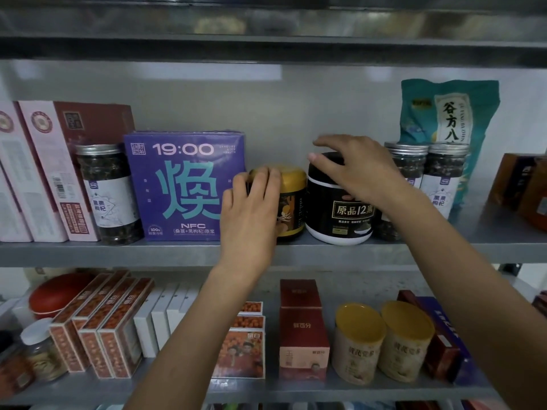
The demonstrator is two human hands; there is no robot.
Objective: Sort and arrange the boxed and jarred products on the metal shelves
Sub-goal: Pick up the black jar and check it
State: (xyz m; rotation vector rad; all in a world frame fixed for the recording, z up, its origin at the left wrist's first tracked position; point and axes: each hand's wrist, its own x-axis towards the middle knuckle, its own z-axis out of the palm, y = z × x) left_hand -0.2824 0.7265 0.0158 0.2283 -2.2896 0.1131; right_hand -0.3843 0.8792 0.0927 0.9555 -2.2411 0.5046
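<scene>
Grey metal shelf (88,253), upper tier: left hand (251,208) grips yellow-lidded jar (293,199) beside purple box (183,184); right hand (355,170) clasps black jar (337,217) at its lid. Both jars stand upright, side by side.

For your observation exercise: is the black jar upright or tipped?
Upright: the black jar sits base-down on the metal shelf, lid uppermost.

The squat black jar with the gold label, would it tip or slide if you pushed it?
The squat black jar with the gold label looks wide and low, so it would probably slide on the smooth metal shelf rather than tip. Its glossy round side may be slippery; the right hand grips it by the lid. Laid over, it could roll.
</scene>
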